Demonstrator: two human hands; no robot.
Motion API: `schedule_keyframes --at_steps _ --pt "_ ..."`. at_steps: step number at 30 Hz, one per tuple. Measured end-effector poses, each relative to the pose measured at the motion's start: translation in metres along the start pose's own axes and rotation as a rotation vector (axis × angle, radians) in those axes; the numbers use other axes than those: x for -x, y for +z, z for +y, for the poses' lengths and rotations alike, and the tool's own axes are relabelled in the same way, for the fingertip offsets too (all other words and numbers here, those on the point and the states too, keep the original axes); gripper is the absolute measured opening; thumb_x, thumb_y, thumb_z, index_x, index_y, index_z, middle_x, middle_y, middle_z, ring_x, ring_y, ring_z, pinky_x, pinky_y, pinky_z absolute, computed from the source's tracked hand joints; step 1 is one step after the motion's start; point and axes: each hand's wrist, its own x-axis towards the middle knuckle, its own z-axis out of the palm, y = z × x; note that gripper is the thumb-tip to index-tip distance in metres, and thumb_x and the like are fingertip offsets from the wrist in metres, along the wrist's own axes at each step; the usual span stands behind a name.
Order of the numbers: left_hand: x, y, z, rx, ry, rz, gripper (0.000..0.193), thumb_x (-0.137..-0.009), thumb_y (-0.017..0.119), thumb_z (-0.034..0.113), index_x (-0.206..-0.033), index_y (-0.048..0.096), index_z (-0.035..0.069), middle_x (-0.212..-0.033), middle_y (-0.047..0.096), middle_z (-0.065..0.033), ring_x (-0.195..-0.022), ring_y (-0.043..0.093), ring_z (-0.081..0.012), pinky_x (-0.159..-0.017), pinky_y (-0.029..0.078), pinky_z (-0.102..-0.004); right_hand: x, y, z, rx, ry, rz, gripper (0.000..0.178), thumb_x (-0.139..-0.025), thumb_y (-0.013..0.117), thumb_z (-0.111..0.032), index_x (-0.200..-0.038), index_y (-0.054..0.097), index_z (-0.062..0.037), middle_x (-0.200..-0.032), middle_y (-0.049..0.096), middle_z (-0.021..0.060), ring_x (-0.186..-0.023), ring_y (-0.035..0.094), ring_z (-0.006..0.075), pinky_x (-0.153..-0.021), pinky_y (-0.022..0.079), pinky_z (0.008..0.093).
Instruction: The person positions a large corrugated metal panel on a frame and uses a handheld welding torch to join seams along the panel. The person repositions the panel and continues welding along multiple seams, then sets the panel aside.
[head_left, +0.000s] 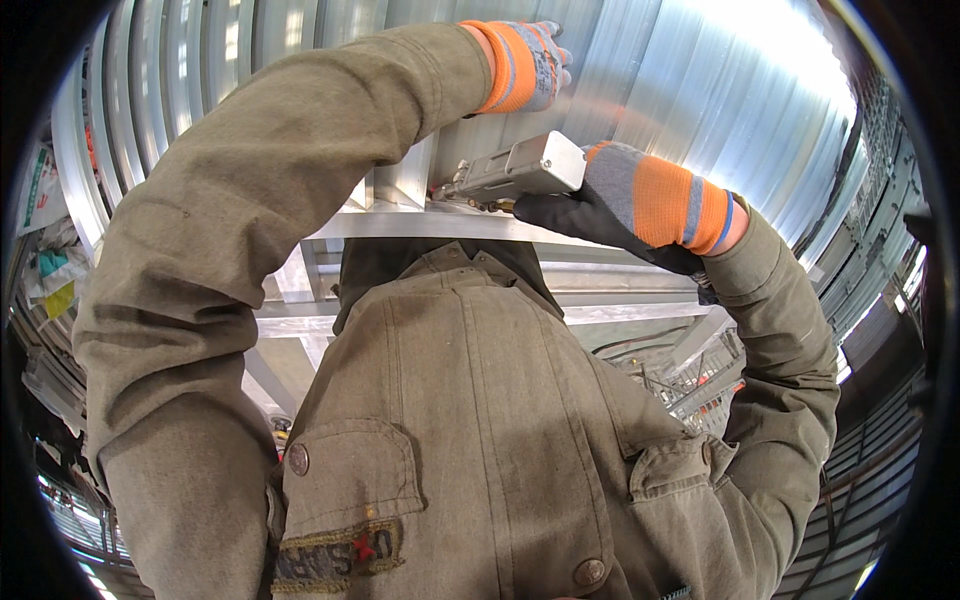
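Note:
My right hand [640,195], in an orange and grey glove with a dark palm, is closed round a boxy silver metal tool [525,168]. The tool's narrow end, with small brass-coloured fittings, points left, close above the edge of a metal frame bar. Its exact kind I cannot make out. Further away, my left hand [530,66] wears a matching glove and lies on long, shiny metal profiles [640,70]. Its fingers reach to the right, slightly apart, with nothing visible in them; their undersides are hidden.
A pale metal frame [430,228] crosses just in front of my body. Upright ribbed profiles [150,90] stand at the far left, beside bags and wrappings [55,265]. Below the frame on the right is a wire basket [700,385] with small parts.

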Motion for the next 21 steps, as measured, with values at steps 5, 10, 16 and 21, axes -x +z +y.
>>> schedule_keyframes --at_steps 5,10,16,21 --pt "-0.001 -0.011 -0.002 -0.017 0.042 -0.095 0.025 -0.092 0.085 0.020 -0.117 0.084 0.021 -0.141 0.075 0.0021 -0.145 0.063 -0.0239 -0.132 0.042 -0.0473 -0.006 -0.002 -0.003 0.051 0.013 -0.025 0.044 -0.115 0.071 -0.040 -0.147 0.074 -0.0098 -0.113 0.084 0.0153 -0.098 0.079 0.0278 -0.090 0.061 0.0403" --pt "0.002 -0.008 -0.004 0.020 0.003 -0.068 0.023 -0.096 0.082 0.020 -0.119 0.083 0.023 -0.145 0.072 0.0027 -0.150 0.059 -0.0237 -0.134 0.038 -0.0477 -0.007 -0.006 -0.011 -0.034 -0.011 -0.030 0.044 -0.115 0.071 -0.041 -0.148 0.074 -0.0123 -0.118 0.084 0.0144 -0.102 0.080 0.0275 -0.091 0.061 0.0408" --pt "-0.002 -0.005 -0.004 0.048 -0.006 -0.065 0.018 -0.099 0.079 0.023 -0.116 0.082 0.023 -0.145 0.072 0.0044 -0.152 0.058 -0.0220 -0.136 0.036 -0.0481 -0.007 -0.008 -0.019 -0.043 0.018 -0.046 0.043 -0.115 0.070 -0.042 -0.146 0.076 -0.0122 -0.115 0.085 0.0135 -0.100 0.080 0.0271 -0.091 0.061 0.0401" --pt "0.002 -0.018 -0.003 0.011 0.003 -0.172 0.018 -0.101 0.076 0.022 -0.119 0.081 0.024 -0.147 0.071 0.0050 -0.152 0.057 -0.0209 -0.137 0.034 -0.0479 -0.009 -0.007 -0.018 0.002 0.026 -0.035 0.043 -0.115 0.070 -0.042 -0.145 0.077 -0.0120 -0.114 0.085 0.0129 -0.098 0.079 0.0261 -0.091 0.060 0.0394"
